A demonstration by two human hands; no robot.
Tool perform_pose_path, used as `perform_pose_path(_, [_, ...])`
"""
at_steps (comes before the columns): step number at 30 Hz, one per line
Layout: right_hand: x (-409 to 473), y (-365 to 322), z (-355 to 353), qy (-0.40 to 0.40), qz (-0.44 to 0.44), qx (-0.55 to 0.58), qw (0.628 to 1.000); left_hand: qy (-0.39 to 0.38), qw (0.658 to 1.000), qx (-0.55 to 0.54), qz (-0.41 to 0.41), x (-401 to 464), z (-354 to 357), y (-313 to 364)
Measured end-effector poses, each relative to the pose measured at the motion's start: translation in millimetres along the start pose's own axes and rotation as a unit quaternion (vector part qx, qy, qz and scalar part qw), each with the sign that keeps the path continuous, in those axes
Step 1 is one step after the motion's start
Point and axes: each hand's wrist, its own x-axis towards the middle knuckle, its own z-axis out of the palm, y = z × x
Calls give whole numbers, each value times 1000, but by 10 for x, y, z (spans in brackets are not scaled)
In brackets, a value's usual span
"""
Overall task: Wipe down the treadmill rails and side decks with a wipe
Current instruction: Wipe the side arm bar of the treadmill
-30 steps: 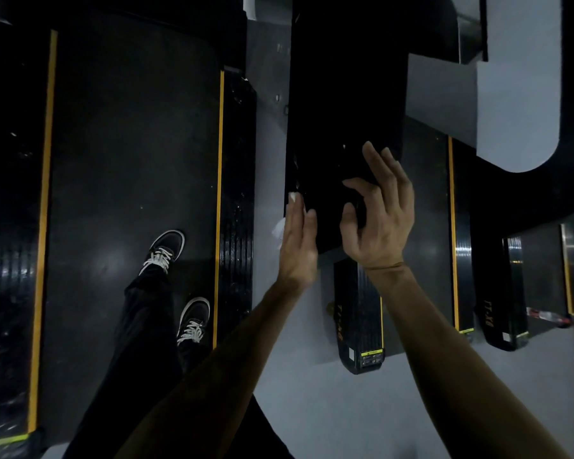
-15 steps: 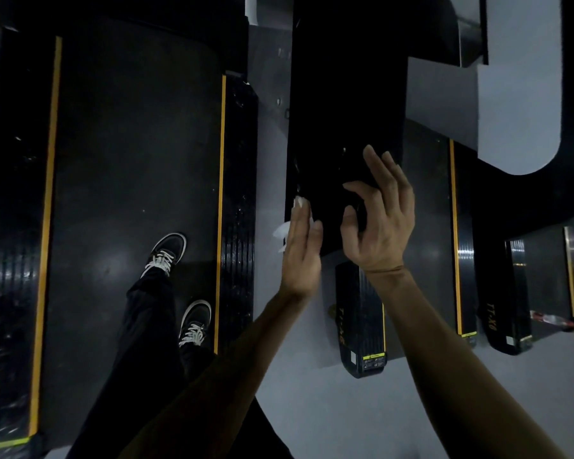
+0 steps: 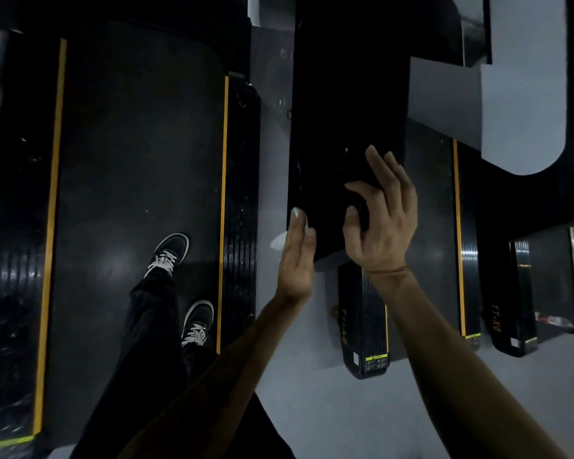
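Observation:
My left hand (image 3: 295,263) presses a white wipe (image 3: 277,241) flat against the left side of a broad black handrail (image 3: 338,127), with its fingers straight. Bits of the wipe show at my fingertips and beside my palm. My right hand (image 3: 385,226) lies on top of the same rail near its end, fingers loosely bent and holding nothing I can see. Below the rail is the ribbed black right side deck (image 3: 241,193), edged by a yellow stripe. The left side deck (image 3: 14,260) lies at the far left.
I stand on the dark belt (image 3: 140,160) in black trousers and black shoes (image 3: 169,253). A neighbouring treadmill's deck (image 3: 362,319) and further decks lie to the right on grey floor (image 3: 312,409). A small red object (image 3: 554,321) lies on the floor at far right.
Both hands stay on the rail in nearly the same pose. The left hand has slid slightly toward the rail's near end, and the view has shifted a little.

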Motion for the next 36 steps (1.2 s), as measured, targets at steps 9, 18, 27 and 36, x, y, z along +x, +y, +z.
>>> perform_pose_path(9, [15, -17, -15, 0, 0, 3, 1000, 14, 996, 38, -76, 579, -86, 191])
perform_pose_path(18, [1, -13, -9, 8, -4, 1, 1000, 14, 998, -24, -55, 43, -22, 157])
perform_pose_path(27, [-9, -15, -5, 5, 0, 1, 1000, 18, 998, 15, -53, 516, -15, 379])
perform_pose_path(36, [-13, -9, -16, 2, 1, 8, 1000, -5, 999, 40, -7, -58, 26, 203])
